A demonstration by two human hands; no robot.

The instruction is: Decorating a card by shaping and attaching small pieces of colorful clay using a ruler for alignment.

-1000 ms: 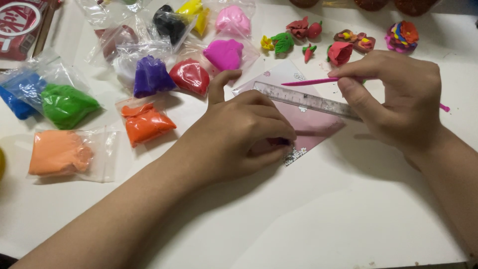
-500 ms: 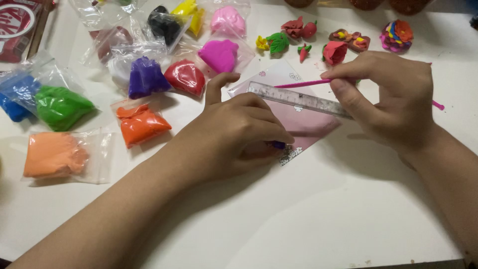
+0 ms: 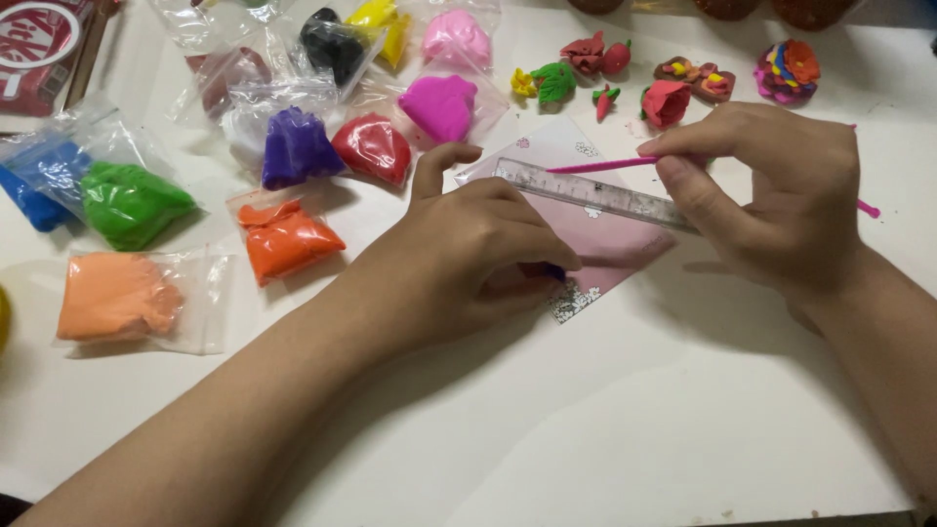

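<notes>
White desk (image 3: 625,429) fills the view from above, with a person's two bare forearms reaching in from the bottom edge.

At the centre lies a pale pink sheet of paper with small white printed patterns (image 3: 600,239), flat on the desk. A clear plastic ruler (image 3: 586,191) lies slantwise across the sheet's upper part. The left hand (image 3: 468,254) rests palm down on the pink sheet, its fingers curled under and pressing on the paper, the thumb raised and pointing away; something small and dark blue shows at its fingertips, too hidden to tell what it is. The right hand (image 3: 771,195) has its grip closed on a thin bright pink stick-shaped tool (image 3: 600,166), pinched between thumb and forefinger, with the tip lying along the far edge of the ruler and the other end poking out past the hand on the right.

To the left and beyond the hands, clear plastic bags of modelling clay lie spread out: a pale orange lump (image 3: 117,296), a bright orange lump (image 3: 288,239), a green lump (image 3: 127,203), a blue lump (image 3: 34,190), a purple lump (image 3: 296,148), a red lump (image 3: 373,148), a magenta lump (image 3: 441,105), a light pink lump (image 3: 456,37), a black lump (image 3: 332,44) and a yellow lump (image 3: 383,20).

Along the far edge sit small finished clay figures, among them a red rose (image 3: 667,101), a green leaf (image 3: 556,83) and a many-coloured flower (image 3: 786,68). A red wrapper (image 3: 34,49) lies in the far left corner.
</notes>
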